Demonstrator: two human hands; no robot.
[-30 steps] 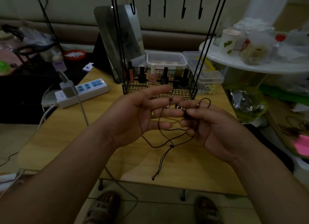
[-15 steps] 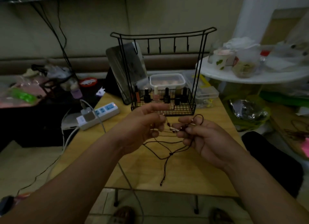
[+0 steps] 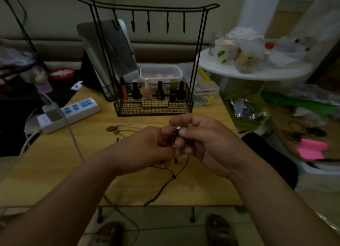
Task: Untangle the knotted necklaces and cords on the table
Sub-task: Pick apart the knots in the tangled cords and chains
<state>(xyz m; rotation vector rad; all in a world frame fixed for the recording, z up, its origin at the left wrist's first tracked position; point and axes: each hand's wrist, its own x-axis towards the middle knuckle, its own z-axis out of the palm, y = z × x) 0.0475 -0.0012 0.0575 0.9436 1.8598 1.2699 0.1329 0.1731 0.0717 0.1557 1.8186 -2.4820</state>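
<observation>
From the head view, both hands meet over the middle of the surface [image 3: 55, 163], just in front of the wire rack [image 3: 152, 106]. The right hand [image 3: 207, 144] pinches the black cord [image 3: 173, 177] between thumb and forefinger, right at a small shiny bead [image 3: 177, 128]. The left hand [image 3: 147, 150] has its fingers [image 3: 161, 135] curled in on the same tangle, but their exact hold is hidden. The cord's tail drops from the hands, past a small knot, to the near edge.

My read is that this is the knot-loosening step. It looks best done by holding the bead steady with the right hand, easing slack in with the left, and not pulling the tail tight.

A second, pale necklace [image 3: 139, 124] with a brown pendant [image 3: 111, 129] lies on the surface beyond the left hand, waiting.
</observation>
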